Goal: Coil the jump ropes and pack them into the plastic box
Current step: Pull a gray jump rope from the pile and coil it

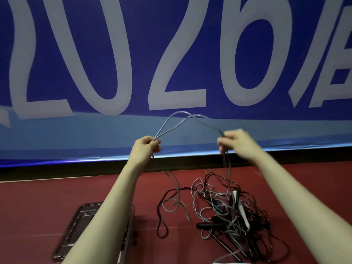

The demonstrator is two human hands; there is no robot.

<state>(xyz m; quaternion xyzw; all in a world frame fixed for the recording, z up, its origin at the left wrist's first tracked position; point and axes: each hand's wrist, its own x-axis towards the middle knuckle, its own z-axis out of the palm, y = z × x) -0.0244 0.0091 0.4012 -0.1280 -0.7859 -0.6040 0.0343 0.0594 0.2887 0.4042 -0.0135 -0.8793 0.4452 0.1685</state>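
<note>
2 hands up in front of the camera here, both gripping the same grey jump rope [172, 128]. The left hand [145, 149] has its fingers curled round a couple of strands, and the right hand [235, 142] pinches the rope a bit higher up on the other side; it's slightly blurred, so I can't make out the exact finger placement. Between them the rope arches up in 2 loops against the blue banner [190, 54] with its big pale "2026" lettering. From each hand the rope hangs down to the red floor [38, 202].

Down there, under the right arm, sits a tangled pile of jump ropes [226, 210], mostly black and grey cords with dark handles and 1 white handle [242, 210] sticking out. The plastic box [80, 231], clear with a dark rim, is on the floor just left of the pile, partly hidden behind the left forearm. Can't tell what's in it.
</note>
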